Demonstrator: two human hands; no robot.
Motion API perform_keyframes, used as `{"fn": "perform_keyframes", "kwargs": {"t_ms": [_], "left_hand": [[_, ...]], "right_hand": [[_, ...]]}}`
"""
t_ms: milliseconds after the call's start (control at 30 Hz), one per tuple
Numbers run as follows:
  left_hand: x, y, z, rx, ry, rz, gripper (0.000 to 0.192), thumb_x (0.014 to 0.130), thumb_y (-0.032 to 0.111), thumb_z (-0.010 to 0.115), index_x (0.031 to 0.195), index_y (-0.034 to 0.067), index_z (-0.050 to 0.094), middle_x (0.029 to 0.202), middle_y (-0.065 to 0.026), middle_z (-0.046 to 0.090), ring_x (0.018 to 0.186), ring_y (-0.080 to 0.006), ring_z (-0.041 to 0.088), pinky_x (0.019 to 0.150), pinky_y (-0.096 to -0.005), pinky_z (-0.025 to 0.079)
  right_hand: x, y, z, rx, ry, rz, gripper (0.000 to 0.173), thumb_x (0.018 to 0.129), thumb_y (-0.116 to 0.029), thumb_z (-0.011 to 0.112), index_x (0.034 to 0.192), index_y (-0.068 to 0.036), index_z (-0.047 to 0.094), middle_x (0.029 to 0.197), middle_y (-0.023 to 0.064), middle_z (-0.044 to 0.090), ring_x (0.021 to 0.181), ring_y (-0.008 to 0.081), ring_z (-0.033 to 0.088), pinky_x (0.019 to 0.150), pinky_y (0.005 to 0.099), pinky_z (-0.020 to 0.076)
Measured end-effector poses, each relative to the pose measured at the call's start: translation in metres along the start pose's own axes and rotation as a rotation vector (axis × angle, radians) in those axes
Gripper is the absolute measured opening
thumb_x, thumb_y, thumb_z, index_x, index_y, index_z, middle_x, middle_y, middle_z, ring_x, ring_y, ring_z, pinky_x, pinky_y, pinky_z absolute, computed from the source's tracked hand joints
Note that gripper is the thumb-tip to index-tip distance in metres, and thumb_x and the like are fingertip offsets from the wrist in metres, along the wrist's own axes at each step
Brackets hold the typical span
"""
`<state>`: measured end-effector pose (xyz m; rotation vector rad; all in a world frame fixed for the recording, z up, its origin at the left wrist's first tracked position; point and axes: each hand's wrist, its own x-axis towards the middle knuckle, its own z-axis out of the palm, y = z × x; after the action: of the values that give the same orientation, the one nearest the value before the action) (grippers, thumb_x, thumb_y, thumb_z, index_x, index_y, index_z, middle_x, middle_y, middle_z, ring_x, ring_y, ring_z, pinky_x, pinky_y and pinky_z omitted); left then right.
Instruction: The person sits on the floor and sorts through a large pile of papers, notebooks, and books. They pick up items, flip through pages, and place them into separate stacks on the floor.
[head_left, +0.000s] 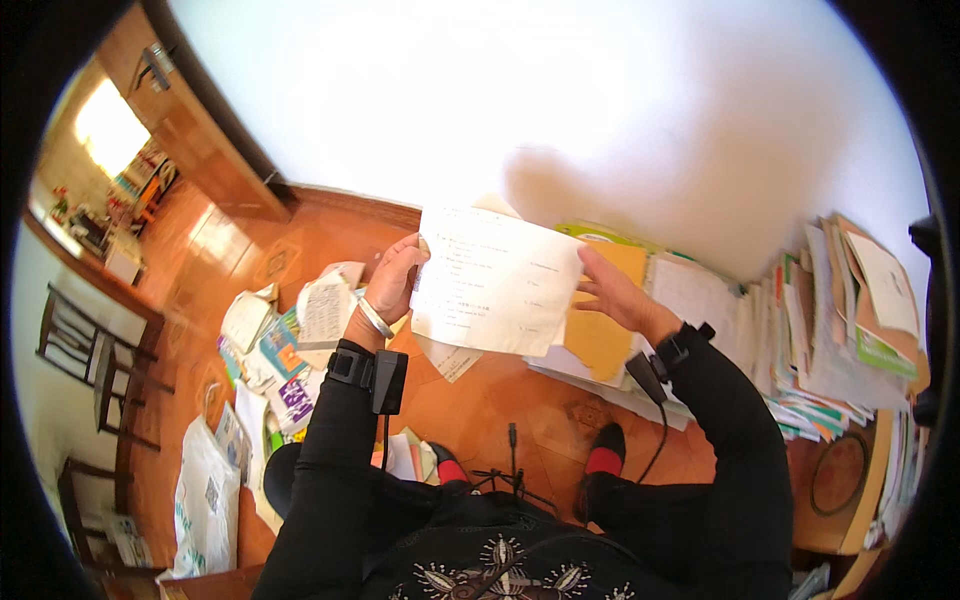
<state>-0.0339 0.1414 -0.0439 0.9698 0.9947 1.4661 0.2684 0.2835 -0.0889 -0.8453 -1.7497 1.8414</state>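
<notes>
My left hand (394, 281), with a silver bangle at the wrist, grips the left edge of a white printed sheet of paper (487, 285) held up in front of me. Another paper pokes out behind it, with a lower corner (452, 365) showing print. At the sheet's right edge is my right hand (619, 289), its fingers spread and their tips meeting the paper. Whether those fingers pinch it cannot be made out. Beneath the right hand, a yellow-brown envelope or folder (600, 337) lies on a floor stack of papers (686, 289).
Loose papers and booklets (285, 337) are heaped on the tiled floor at left, near a white plastic bag (206, 495). Tall paper stacks (825, 315) stand on a wooden cabinet (855, 487) at right. A cable (513, 450) hangs between my feet. Dark chairs (97, 352) stand far left.
</notes>
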Motion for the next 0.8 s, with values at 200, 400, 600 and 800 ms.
{"fn": "perform_keyframes", "kwargs": {"t_ms": [200,400,600,800], "left_hand": [[0.052,-0.062,0.059,-0.032,0.069,-0.089,0.038,0.092,0.017,0.044,0.121,-0.005,0.053,0.114,-0.0137,0.063,0.097,-0.0188,0.062,0.089,-0.0322,0.051],[0.075,-0.160,0.109,-0.051,0.188,-0.204,0.038,0.092,0.017,0.053,0.124,-0.004,0.051,0.111,-0.0144,0.062,0.096,-0.0196,0.062,0.088,-0.0316,0.050],[0.068,-0.200,0.107,0.348,0.119,-0.241,0.056,0.075,-0.004,0.059,0.129,-0.007,0.047,0.102,-0.0172,0.068,0.081,-0.0195,0.067,0.069,-0.0299,0.054],[0.061,-0.211,0.099,0.544,0.212,-0.200,0.049,0.077,0.009,0.064,0.124,-0.002,0.055,0.096,-0.0162,0.070,0.081,-0.0235,0.068,0.073,-0.0318,0.054]], "right_hand": [[-0.006,-0.037,-0.060,0.139,-0.036,-0.086,0.058,0.080,-0.007,0.076,0.130,0.000,0.048,0.120,0.0135,0.061,0.102,0.0194,0.064,0.083,0.0320,0.0553],[-0.002,-0.023,-0.135,-0.298,0.174,0.040,0.040,0.077,-0.012,0.072,0.113,0.002,0.064,0.104,0.0105,0.068,0.092,0.0173,0.065,0.084,0.0293,0.0508],[0.007,-0.041,-0.165,-0.592,0.416,0.064,0.024,0.074,-0.016,0.058,0.085,0.002,0.069,0.079,0.0107,0.065,0.074,0.0184,0.058,0.071,0.0327,0.0463],[0.044,-0.036,-0.129,-0.912,0.126,-0.075,0.024,0.079,-0.015,0.055,0.094,-0.002,0.070,0.092,0.0181,0.066,0.083,0.0252,0.057,0.078,0.0356,0.0448]]}}
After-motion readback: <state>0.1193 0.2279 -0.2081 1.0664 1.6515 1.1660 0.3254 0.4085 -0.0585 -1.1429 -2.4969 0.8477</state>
